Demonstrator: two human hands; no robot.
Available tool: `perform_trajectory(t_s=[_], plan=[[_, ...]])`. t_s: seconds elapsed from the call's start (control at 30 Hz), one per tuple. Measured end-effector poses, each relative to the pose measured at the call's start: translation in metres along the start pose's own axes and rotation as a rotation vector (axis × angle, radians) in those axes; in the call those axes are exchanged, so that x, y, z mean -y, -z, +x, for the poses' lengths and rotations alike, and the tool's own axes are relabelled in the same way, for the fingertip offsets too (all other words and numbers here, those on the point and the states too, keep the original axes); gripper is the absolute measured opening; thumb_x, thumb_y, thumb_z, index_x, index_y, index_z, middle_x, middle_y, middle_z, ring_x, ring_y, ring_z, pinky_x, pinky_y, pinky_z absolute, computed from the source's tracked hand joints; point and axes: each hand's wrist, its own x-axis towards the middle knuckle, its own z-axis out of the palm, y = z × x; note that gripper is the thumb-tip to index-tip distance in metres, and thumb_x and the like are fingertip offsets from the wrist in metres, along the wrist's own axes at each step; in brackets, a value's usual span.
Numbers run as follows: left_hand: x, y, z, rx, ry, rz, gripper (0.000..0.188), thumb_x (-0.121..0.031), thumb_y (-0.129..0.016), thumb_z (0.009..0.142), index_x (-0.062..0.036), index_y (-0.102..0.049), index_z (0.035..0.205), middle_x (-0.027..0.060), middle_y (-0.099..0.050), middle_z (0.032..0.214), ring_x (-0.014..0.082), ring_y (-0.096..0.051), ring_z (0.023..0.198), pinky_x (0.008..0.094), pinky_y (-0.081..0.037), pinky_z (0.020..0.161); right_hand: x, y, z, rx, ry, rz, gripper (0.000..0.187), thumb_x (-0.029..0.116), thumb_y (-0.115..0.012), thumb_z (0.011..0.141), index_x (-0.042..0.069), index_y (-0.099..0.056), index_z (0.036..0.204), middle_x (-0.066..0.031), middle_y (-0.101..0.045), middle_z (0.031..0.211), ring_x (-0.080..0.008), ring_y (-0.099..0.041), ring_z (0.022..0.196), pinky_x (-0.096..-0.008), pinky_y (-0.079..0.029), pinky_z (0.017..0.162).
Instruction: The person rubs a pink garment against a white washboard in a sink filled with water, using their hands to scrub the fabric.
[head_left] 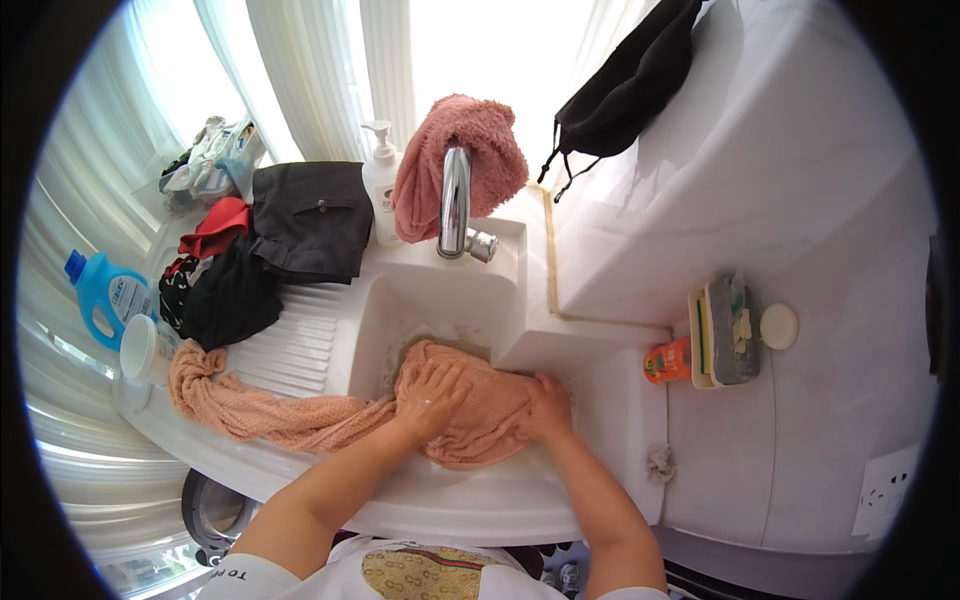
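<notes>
A wet, peach-coloured towel lies bunched over the white sink. Its twisted length runs left across the ribbed washboard and the front ledge. My left hand rests flat on top of the bunched part, fingers stretched out and spread. At the towel's right edge, my right hand is closed around the cloth, with its fingertips partly hidden. Behind the sink stands a chrome faucet, and a pink fluffy cloth hangs over it.
Dark grey folded trousers, black clothes and a red cloth lie at the left. A blue detergent bottle, white tub and white pump bottle stand nearby. An orange container and soap box are right.
</notes>
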Motion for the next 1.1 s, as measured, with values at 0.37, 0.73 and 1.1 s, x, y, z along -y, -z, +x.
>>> perform_trajectory(t_s=[0.37,0.73,1.1], plan=[[0.036,0.038,-0.011,0.405,0.383,-0.879,0.041,-0.019,-0.074,0.068,-0.0066,-0.068,0.107,0.0137,-0.068,0.108,0.0279,-0.062,0.106,0.0382,-0.042,0.097,0.0,0.014,0.008,0.751,-0.08,0.458,0.036,0.027,-0.061,0.085,0.003,-0.067,0.111,-0.0144,-0.053,0.134,-0.0281,-0.058,0.115,-0.0404,-0.044,0.099],[0.016,-0.038,-0.014,-0.02,0.618,-2.617,0.048,-0.05,-0.046,0.098,-0.0052,-0.056,0.111,0.0115,-0.062,0.108,0.0245,-0.065,0.094,0.0356,-0.057,0.076,0.151,-0.033,-0.028,-0.231,0.157,0.97,0.054,0.029,-0.065,0.083,0.0,-0.053,0.128,-0.0161,-0.058,0.123,-0.0287,-0.057,0.111,-0.0404,-0.044,0.097],[-0.001,-0.004,-0.018,-0.131,0.992,-2.042,0.044,-0.046,-0.048,0.099,-0.0049,-0.06,0.107,0.0087,-0.061,0.103,0.0173,-0.057,0.098,0.0352,-0.05,0.078,0.174,-0.041,-0.039,-0.38,0.11,0.906,0.018,0.013,-0.066,0.077,-0.001,-0.067,0.086,-0.0167,-0.062,0.098,-0.0321,-0.059,0.095,-0.0418,-0.046,0.088]])
